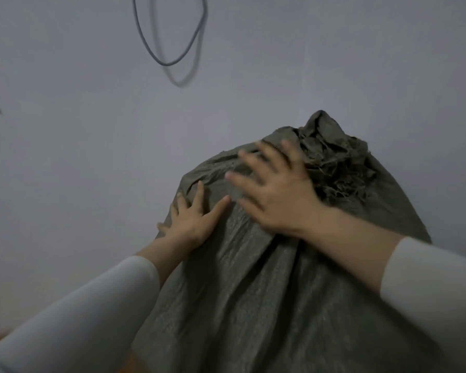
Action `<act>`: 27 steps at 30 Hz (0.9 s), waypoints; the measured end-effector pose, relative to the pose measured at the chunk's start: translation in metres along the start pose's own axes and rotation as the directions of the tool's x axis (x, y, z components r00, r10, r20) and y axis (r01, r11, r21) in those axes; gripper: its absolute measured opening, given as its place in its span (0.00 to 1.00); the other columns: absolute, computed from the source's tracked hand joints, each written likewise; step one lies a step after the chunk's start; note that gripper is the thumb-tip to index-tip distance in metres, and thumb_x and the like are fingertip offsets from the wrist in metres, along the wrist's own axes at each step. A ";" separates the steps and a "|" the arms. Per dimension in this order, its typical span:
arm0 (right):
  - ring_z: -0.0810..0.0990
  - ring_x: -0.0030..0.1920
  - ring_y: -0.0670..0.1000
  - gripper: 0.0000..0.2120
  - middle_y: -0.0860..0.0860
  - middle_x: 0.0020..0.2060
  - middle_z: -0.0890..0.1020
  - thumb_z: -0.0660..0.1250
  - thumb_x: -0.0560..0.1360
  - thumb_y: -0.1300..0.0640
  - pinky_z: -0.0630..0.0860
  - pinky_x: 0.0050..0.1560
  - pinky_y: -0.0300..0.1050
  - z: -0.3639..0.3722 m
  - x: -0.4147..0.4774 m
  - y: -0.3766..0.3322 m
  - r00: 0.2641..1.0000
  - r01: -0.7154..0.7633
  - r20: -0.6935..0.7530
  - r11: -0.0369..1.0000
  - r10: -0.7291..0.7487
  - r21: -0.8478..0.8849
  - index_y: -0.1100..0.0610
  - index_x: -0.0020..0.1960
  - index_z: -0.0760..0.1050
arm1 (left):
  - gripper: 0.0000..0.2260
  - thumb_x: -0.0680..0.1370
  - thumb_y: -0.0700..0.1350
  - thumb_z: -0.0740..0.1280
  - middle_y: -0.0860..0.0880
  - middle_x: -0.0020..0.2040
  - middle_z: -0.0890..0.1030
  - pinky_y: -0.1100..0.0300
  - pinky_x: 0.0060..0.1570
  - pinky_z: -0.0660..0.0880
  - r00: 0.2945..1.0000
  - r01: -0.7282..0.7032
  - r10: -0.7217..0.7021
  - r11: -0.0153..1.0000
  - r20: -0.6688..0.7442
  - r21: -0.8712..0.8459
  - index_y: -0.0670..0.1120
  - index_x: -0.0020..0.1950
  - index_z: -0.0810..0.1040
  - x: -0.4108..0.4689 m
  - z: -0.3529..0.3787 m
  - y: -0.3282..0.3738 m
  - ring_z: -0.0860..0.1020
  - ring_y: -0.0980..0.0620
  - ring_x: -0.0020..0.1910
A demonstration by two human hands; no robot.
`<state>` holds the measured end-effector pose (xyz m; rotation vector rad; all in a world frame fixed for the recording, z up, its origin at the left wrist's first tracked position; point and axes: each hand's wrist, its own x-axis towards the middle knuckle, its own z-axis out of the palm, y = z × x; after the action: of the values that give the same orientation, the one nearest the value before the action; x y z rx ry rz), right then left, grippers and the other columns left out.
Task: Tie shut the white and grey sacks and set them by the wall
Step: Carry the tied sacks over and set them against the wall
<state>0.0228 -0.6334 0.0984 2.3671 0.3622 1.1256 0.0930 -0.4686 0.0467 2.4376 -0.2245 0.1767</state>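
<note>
While both hands (276, 195) press flat, grey sack (253, 292) bulges.

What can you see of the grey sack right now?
The grey sack is full and bulging, coarse woven fabric creased in folds. Its mouth is bunched into a frayed knot on top, toward the wall. The left hand lies flat on its left side; the right hand, blurred, spreads open just below the knot.

right hand (277, 195) fingers blurred; grey sack (253, 305) btm cut by lower edge; cable (169, 64) top cut off
</note>
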 end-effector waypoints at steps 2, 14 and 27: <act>0.54 0.74 0.65 0.27 0.55 0.73 0.63 0.44 0.74 0.34 0.31 0.68 0.66 0.008 -0.017 -0.020 0.974 -0.024 0.226 1.000 0.021 0.014 0.39 0.71 0.61 | 0.39 0.63 0.79 0.42 0.45 0.78 0.42 0.32 0.68 0.41 0.996 0.084 -0.085 0.996 0.017 0.037 0.68 0.71 0.36 -0.003 0.007 -0.006 0.41 0.39 0.76; 0.34 0.75 0.58 0.29 0.46 0.77 0.42 0.41 0.76 0.32 0.30 0.67 0.69 0.049 -0.038 -0.021 0.713 -0.393 0.645 0.919 0.276 0.041 0.35 0.72 0.34 | 0.40 0.64 0.79 0.45 0.36 0.75 0.35 0.34 0.69 0.40 0.966 0.207 -0.175 0.965 0.192 -0.161 0.67 0.71 0.34 -0.005 0.032 0.009 0.36 0.31 0.72; 0.46 0.77 0.53 0.32 0.51 0.77 0.52 0.49 0.79 0.41 0.35 0.72 0.60 -0.013 -0.057 -0.093 0.844 -0.337 0.494 0.923 0.210 0.183 0.51 0.76 0.42 | 0.27 0.78 0.64 0.47 0.47 0.76 0.60 0.48 0.74 0.53 0.995 0.010 0.010 0.981 0.102 -0.195 0.57 0.76 0.52 -0.078 0.006 -0.038 0.56 0.42 0.75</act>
<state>-0.0252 -0.5750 0.0185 2.8982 -0.0082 0.6002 0.0254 -0.4347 0.0039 2.2530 -0.2743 0.0269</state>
